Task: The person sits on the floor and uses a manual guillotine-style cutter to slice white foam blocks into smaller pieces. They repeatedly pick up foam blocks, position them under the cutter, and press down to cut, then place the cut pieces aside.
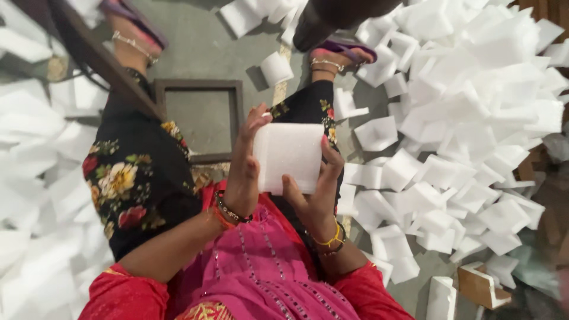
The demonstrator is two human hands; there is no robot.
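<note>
Hands: my left hand (244, 172) and right hand (317, 192) both grip one foam square (288, 155).
Foam: white, flat, soft-looking.
Floor (201, 41): countless white foam pieces (462, 136), one dark square frame (200, 118).

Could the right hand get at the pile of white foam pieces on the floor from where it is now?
Probably yes, but not right away. The right hand and the left hand both grip a white foam square. The pile of foam pieces lies open on the right hand's side with nothing between, so it would need to let go first.
</note>
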